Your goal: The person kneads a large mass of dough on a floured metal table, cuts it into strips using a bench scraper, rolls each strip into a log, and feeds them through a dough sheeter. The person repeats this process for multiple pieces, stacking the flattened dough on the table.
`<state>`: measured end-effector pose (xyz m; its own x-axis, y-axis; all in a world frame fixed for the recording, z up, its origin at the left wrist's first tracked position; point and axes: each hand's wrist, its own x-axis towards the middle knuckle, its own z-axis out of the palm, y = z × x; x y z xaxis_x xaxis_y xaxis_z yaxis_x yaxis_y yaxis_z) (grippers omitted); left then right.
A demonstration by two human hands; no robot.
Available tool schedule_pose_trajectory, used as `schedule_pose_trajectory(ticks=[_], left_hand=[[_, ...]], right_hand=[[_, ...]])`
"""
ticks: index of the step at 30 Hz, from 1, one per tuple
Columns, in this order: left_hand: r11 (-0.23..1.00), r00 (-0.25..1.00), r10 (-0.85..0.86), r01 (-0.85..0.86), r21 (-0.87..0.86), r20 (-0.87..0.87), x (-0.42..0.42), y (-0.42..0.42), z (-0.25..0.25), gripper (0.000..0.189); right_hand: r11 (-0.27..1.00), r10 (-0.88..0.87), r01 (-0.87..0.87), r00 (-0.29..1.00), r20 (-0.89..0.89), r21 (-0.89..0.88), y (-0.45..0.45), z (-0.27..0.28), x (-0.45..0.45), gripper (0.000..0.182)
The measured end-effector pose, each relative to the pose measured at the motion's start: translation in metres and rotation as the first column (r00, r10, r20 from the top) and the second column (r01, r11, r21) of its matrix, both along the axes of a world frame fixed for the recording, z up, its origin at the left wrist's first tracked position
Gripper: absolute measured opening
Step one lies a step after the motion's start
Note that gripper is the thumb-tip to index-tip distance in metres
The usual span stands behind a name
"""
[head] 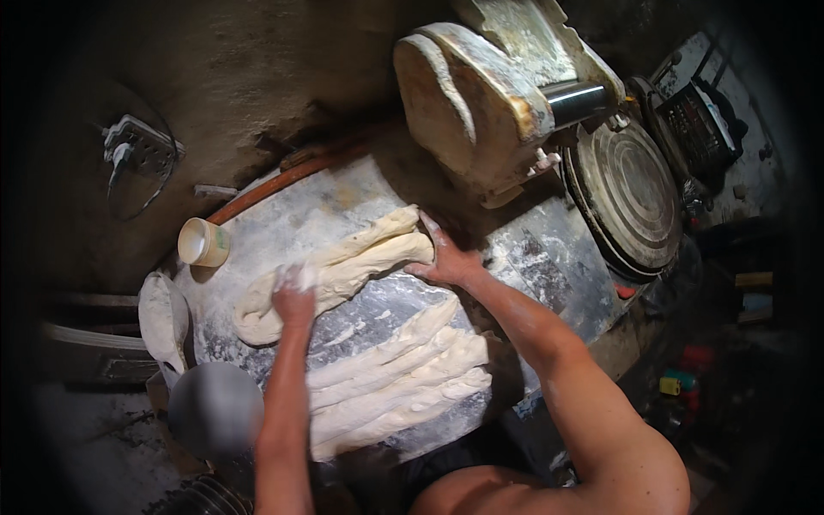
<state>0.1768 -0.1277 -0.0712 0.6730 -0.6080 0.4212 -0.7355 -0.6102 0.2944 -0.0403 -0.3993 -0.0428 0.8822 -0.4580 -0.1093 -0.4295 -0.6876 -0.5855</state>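
Observation:
A long folded piece of dough point(360, 264) lies slantwise across the floured metal tabletop point(341, 183). My right hand point(449, 254) cups its right end, thumb on the near side and fingers on the far side. My left hand point(296, 295), blurred by motion, is at the dough's left part; whether its fingers grip there is unclear. Several stretched dough strips point(399, 386) lie side by side nearer to my body, partly covered by my left forearm.
A dough roller machine point(476, 116) stands at the back, near a round lidded pan point(627, 193). At left are a tub point(203, 243) holding white stuff, a floury scoop-like vessel point(164, 318) and a wall power strip point(143, 149). A brown pole point(283, 182) runs along the back edge.

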Motion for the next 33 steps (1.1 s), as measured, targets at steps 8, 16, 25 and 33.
schedule_pose_trajectory(ticks=[8,16,25,33], left_hand=[[0.999,0.995,-0.029,0.024,-0.049,-0.096,-0.073,-0.177,0.02,0.028],[0.974,0.991,-0.126,0.131,0.186,-0.035,-0.011,0.036,0.03,0.043],[0.914,0.995,0.075,-0.041,0.403,-0.069,-0.112,0.202,0.075,0.073],[0.954,0.986,-0.045,0.09,0.286,-0.159,-0.235,0.245,0.066,0.093]], right_hand=[[1.0,0.01,-0.01,1.0,0.006,0.012,-0.012,-0.014,-0.009,0.11],[0.999,0.012,-0.013,1.0,0.018,0.035,-0.012,-0.005,-0.013,0.107],[0.941,0.009,-0.032,0.998,0.069,0.337,-0.026,-0.01,-0.027,0.096],[0.886,0.449,-0.404,0.872,0.195,-0.229,0.107,0.062,-0.188,0.087]])
